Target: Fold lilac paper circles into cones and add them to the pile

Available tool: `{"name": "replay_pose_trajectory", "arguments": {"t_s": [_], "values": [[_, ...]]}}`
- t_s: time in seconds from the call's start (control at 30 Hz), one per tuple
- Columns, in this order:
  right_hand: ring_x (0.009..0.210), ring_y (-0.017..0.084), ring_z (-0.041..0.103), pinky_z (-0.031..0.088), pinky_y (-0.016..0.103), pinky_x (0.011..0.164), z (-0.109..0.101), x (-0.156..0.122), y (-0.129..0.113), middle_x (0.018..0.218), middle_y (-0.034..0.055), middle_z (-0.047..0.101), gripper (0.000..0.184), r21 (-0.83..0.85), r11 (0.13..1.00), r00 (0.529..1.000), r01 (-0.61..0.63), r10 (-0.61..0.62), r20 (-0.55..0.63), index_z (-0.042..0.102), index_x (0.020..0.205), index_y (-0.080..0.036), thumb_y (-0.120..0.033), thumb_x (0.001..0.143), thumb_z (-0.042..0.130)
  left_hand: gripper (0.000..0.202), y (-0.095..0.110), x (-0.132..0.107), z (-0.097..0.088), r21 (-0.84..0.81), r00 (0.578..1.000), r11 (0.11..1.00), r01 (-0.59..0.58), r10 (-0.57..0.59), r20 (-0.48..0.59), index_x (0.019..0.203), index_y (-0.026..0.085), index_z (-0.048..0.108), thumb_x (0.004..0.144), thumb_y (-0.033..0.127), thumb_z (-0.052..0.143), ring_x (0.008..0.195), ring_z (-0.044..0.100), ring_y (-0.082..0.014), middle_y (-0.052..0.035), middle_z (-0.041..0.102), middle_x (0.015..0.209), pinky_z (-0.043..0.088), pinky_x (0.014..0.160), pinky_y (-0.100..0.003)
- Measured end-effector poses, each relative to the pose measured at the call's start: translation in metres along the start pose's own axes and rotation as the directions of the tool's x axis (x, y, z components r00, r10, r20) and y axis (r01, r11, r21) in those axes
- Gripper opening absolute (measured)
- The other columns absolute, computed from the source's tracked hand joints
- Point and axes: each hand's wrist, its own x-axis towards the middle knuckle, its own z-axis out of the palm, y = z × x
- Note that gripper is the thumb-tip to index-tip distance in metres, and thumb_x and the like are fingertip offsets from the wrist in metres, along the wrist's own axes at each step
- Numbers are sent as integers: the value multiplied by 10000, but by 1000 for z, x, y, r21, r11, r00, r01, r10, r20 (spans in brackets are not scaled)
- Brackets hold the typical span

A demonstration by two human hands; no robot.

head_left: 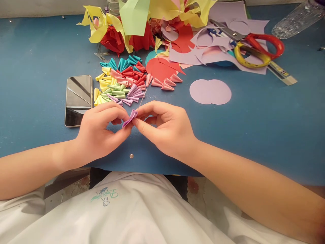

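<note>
Between my hands, close to the table's front edge, is a partly rolled piece of purple paper [130, 118]. My left hand [100, 130] pinches it from the left with thumb and fingertips. From the other side my right hand [167, 127] grips it with thumb and index finger. A thin stick [142, 100] pokes up and away from the roll beside my right fingertips. Just beyond my hands lies a pile of small paper cones [122, 81] in teal, red, pink, yellow, green and purple. Two overlapping purple paper discs [210, 92] lie flat to the right.
A phone [78, 101] lies left of the cones. Scissors [254, 47] with red and yellow handles rest on cut purple paper [185, 57] and a cutter knife [281, 73]. Crumpled coloured paper [137, 20] is heaped at the back. A clear bottle [297, 18] lies at back right.
</note>
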Motion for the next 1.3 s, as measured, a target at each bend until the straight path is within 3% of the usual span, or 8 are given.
{"name": "replay_pose_trajectory", "arguments": {"t_s": [0.23,0.47,0.6,0.7,0.87,1.0,1.13,1.3], "values": [[905,190,786,662,339,823,0,0,3,973,33,823,73,72,997,999,-32,33,-11,760,995,-202,-230,934,788,52,-1,1,-2,-84,997,996,14,-7,81,881,220,747,918,195,774,726,692,-183,-48,787,872,536,639,-332],[895,175,758,645,324,817,3,-3,4,987,26,809,75,57,998,1000,-13,14,-12,736,1031,-219,-206,960,756,148,0,4,-2,-327,977,929,171,-117,177,801,201,702,928,199,778,710,633,-164,-24,712,784,510,608,-311],[881,185,741,625,336,815,0,-3,3,970,41,797,62,-134,985,994,107,-101,49,745,1025,-210,-167,996,711,85,-8,4,-4,-372,975,906,201,-151,161,934,179,744,927,209,823,726,654,-134,-6,722,842,568,614,-259],[881,191,733,612,331,811,-3,-3,4,964,55,792,106,-284,924,966,257,-238,103,750,1036,-206,-139,1021,668,316,-13,5,-2,-498,990,856,140,-108,94,1174,184,756,883,161,879,809,723,-127,1,755,953,651,712,-224],[856,188,726,599,323,801,-4,-3,9,947,59,799,153,-382,832,912,403,-400,91,749,1034,-187,-94,1019,629,89,-9,6,0,-563,955,771,297,-232,186,1020,161,812,937,150,841,831,760,-96,-12,800,939,674,765,-171],[817,179,715,579,311,763,-8,-1,9,903,53,787,171,-400,825,913,399,-398,89,752,997,-194,-79,996,626,110,-4,6,0,-644,936,687,335,-322,142,985,171,837,907,95,857,893,791,-104,5,811,941,720,865,-210],[797,178,686,557,314,755,-10,1,7,859,48,758,182,-420,813,913,404,-389,126,728,921,-195,-83,991,602,138,-1,7,0,-661,929,669,341,-348,127,964,175,855,889,59,861,879,794,-107,3,823,930,723,816,-202],[732,143,661,530,264,675,-8,1,6,805,10,721,144,-361,896,965,260,-250,75,705,867,-194,-78,937,656,86,0,8,0,-623,920,694,360,-373,116,939,161,858,875,119,898,757,768,-126,-25,824,903,741,777,-300]]}}
